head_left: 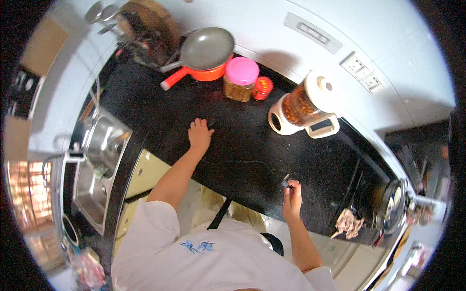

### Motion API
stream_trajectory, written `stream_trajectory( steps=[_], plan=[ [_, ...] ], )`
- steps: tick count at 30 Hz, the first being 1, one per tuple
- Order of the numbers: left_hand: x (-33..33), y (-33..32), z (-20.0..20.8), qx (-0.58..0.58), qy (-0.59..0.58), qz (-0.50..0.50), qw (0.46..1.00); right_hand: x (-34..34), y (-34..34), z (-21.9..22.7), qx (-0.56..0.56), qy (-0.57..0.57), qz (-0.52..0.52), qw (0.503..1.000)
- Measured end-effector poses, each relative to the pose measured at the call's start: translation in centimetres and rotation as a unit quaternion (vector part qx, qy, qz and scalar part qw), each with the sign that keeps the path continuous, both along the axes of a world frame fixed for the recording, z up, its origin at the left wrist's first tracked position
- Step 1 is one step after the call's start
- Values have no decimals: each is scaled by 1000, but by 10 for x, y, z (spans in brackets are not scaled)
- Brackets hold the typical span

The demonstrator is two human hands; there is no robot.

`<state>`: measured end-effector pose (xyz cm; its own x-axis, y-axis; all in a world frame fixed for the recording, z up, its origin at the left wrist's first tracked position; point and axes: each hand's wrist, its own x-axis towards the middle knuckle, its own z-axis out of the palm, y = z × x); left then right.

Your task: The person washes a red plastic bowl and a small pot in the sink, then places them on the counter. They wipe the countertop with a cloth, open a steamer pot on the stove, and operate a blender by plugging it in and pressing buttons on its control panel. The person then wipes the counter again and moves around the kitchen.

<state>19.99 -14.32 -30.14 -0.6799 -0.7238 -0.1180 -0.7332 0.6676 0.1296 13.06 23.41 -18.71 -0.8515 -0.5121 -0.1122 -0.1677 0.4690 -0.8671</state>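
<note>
My left hand (199,135) is palm down on the black countertop (233,145), its fingers extended. A small dark shape, too dim to name, lies beside its thumb. Farther right, near the counter's front edge, my right hand (292,199) closes on a small dark plug-like piece (286,182) with a pale metal end. Behind the hands at the right stands a cream food blender (316,87), its clear jar partly filled with brown pieces. A pink-lidded jar (241,72) and a small red jar (262,88) sit beyond my left hand.
A grey frying pan (207,47) rests on an orange pan (208,74) near the back wall. The steel sink (104,145) is at left. Wall sockets (362,72) are behind the blender. A crumpled cloth (348,224) and a stove (369,194) are at right.
</note>
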Motion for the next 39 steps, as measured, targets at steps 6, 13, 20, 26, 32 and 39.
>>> stream_trajectory(
  steps=[6,13,20,26,32,39],
  plan=[
    [-22,6,31,487,216,-32,846,40,-24,25,-176,-2,-223,959],
    [-36,99,213,695,404,-268,530,43,-53,75,-201,83,-340,915],
    [-58,130,248,521,452,-448,568,38,-33,146,-240,162,-347,892],
    [-73,196,243,548,419,-345,636,21,-12,144,-110,166,-181,963],
    [-88,229,229,409,308,-475,716,-3,35,110,-52,154,-133,978],
    [-115,266,205,497,268,-494,661,-27,85,60,-261,33,-37,964]
  ],
)
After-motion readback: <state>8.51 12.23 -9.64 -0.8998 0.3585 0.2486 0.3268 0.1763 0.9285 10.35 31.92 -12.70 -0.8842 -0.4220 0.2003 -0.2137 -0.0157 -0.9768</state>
